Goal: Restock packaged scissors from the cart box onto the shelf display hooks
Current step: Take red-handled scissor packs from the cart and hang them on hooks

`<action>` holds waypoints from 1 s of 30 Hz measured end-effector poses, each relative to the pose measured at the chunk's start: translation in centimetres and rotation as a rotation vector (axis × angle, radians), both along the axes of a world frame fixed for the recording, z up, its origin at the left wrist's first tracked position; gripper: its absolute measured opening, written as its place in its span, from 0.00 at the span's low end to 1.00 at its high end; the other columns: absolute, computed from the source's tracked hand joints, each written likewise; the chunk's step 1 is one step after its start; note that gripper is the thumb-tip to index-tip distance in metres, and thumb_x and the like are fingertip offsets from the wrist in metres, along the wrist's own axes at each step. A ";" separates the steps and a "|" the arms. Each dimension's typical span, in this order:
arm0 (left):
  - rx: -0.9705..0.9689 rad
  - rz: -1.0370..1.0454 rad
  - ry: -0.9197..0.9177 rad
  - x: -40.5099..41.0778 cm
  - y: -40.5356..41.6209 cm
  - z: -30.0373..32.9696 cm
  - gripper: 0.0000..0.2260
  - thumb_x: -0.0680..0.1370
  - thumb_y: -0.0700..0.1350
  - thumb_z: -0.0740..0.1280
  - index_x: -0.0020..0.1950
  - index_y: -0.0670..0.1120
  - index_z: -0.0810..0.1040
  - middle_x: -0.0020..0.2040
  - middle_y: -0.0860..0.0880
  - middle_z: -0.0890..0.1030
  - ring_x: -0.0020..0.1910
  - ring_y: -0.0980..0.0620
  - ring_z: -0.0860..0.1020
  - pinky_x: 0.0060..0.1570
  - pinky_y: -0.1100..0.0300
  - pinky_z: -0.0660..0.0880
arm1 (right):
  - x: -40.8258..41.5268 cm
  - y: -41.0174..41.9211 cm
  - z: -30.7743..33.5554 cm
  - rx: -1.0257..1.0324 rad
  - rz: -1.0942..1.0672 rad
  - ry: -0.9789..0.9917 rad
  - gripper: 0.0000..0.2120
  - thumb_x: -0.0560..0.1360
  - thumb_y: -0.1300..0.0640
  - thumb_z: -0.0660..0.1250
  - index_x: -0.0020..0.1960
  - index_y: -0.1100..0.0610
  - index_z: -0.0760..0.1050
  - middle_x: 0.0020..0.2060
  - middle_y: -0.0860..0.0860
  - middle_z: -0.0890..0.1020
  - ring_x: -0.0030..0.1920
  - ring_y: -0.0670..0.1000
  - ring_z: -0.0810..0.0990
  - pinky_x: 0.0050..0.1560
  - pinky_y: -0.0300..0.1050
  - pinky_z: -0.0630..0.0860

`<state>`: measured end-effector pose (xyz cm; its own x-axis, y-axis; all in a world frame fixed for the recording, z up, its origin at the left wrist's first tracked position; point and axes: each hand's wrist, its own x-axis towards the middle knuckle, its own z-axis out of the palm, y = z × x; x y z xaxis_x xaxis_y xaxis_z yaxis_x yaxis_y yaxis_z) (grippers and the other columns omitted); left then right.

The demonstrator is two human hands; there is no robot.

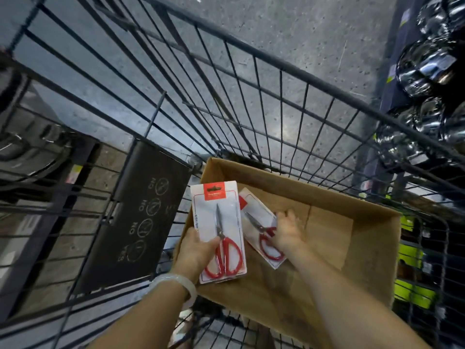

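Head cam: left hand (pixel 195 250) at 7 o'clock, thumb and fingers curled round a scissors pack (pixel 218 231) over the cardboard box (pixel 372 248) edge. Right hand (pixel 289 231) at 5 o'clock, fingers bent on 2nd pack (pixel 259 222) inside box, in wire cart (pixel 276 96).

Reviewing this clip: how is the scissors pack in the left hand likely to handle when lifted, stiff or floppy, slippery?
The scissors pack looks flat and unbent though the left hand grips only its lower edge, so probably fairly stiff. Its glossy blister front may be slippery. The metal blades probably weight it toward the middle.
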<state>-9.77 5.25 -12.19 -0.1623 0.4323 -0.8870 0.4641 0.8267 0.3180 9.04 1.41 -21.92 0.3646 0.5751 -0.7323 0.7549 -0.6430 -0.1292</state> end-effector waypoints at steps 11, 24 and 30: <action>0.167 -0.284 -0.230 0.1 0.4 8.7 0.15 0.73 0.38 0.71 0.58 0.48 0.74 0.51 0.45 0.84 0.46 0.48 0.84 0.50 0.47 0.81 | -1.1 -6.8 12.2 0.481 -0.885 0.424 0.21 0.69 0.66 0.73 0.55 0.55 0.67 0.54 0.54 0.79 0.53 0.54 0.78 0.57 0.52 0.77; 0.397 -0.864 -0.673 0.1 -13.1 27.4 0.10 0.74 0.37 0.70 0.45 0.50 0.72 0.44 0.46 0.82 0.46 0.45 0.82 0.50 0.48 0.80 | -10.1 -26.9 34.4 1.103 -1.215 0.187 0.17 0.70 0.67 0.71 0.52 0.56 0.67 0.44 0.49 0.78 0.44 0.46 0.78 0.43 0.31 0.76; 0.348 -1.160 -0.771 0.8 -24.2 30.4 0.07 0.70 0.39 0.74 0.38 0.46 0.77 0.45 0.40 0.84 0.47 0.42 0.82 0.55 0.36 0.76 | -15.7 -40.8 38.2 1.236 -1.412 -0.018 0.19 0.70 0.66 0.72 0.55 0.57 0.66 0.49 0.52 0.77 0.47 0.47 0.77 0.41 0.30 0.75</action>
